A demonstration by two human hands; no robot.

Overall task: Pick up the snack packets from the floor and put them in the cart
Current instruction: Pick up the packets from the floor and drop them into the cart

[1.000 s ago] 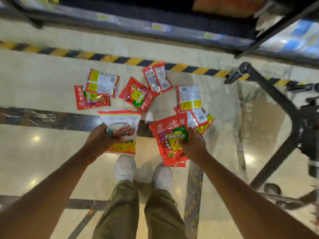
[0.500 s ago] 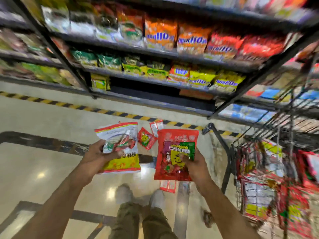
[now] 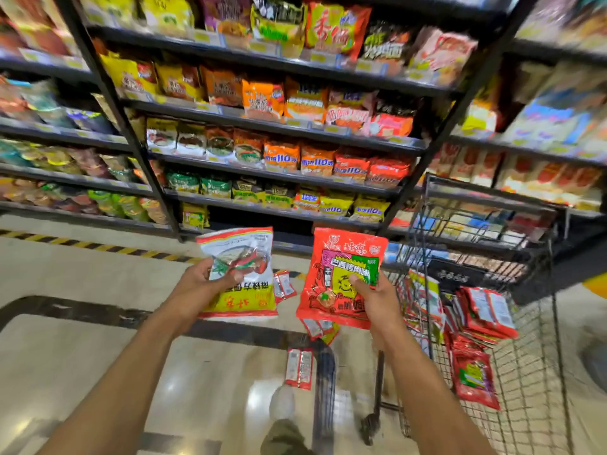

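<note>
My left hand grips a white and yellow snack packet by its left side, held up at chest height. My right hand grips a red snack packet with a yellow and green label. The wire shopping cart stands just to the right of my right hand, with several red packets inside. A few small red packets lie on the floor below: one between the held packets, one near my shoe, one under the red packet.
Dark metal shelves stocked with snack bags fill the view ahead. A yellow and black hazard stripe runs along the floor at the shelf base. The glossy tile floor spreads to the left. My shoe is at the bottom.
I have straightened up from the floor with both packets. The view swung up from the floor packets to the shelves, and the cart has come into view on the right.
</note>
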